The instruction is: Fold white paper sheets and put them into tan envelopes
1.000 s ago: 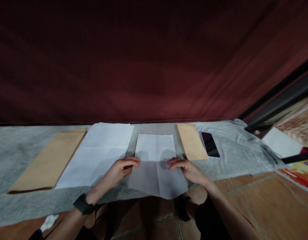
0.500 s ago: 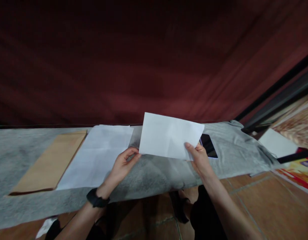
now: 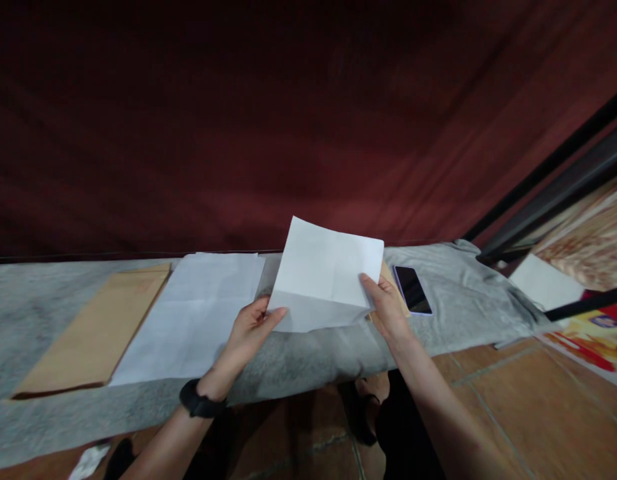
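Note:
A white sheet of paper (image 3: 328, 270) is held up between my two hands, a fold line running across its lower part. My left hand (image 3: 251, 330) pinches its lower left corner, thumb on top. On the right edge my right hand (image 3: 387, 308) grips it with the thumb on the front face. Behind that hand a tan paper piece (image 3: 395, 288) shows partly; the rest of it is hidden. To the left, white sheets (image 3: 188, 317) lie on the grey cloth, beside a brown paper envelope (image 3: 95, 330).
The grey cloth (image 3: 468, 293) covers a long low surface. A phone (image 3: 412, 291) lies on it, right of my hands. Behind hangs a dark red curtain (image 3: 308, 133). At the right are a dark frame bar (image 3: 558, 173) and a colourful printed sheet (image 3: 595, 337) above the tiled floor (image 3: 513, 393).
The paper's lower part has come down, showing a larger sheet with a crease. My left hand now holds its lower left corner, and my right hand has shifted left, uncovering the phone.

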